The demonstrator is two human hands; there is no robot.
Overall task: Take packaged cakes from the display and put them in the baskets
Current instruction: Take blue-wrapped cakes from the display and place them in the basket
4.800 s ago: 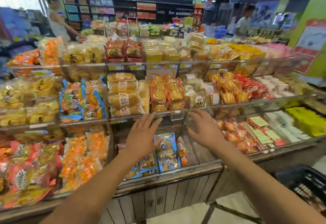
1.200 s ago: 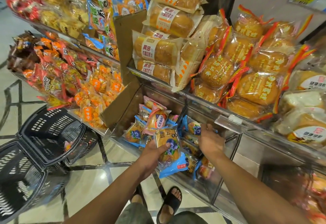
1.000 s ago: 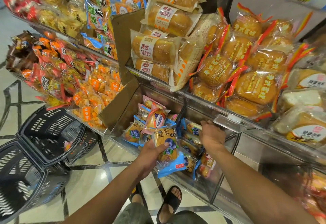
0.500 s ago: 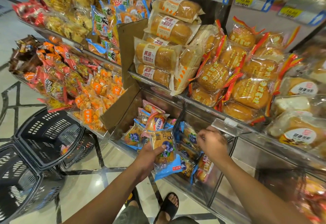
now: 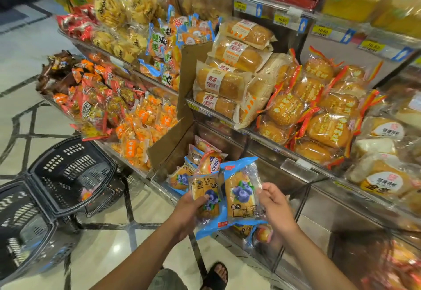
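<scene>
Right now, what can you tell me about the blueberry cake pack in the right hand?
The pack is a clear, shiny plastic wrapper with blue ends, a golden cake inside, a blueberry picture and dark print. It stands on end above the bottom bin, and the right hand grips its right edge. Its left edge meets the other pack in the left hand.
</scene>
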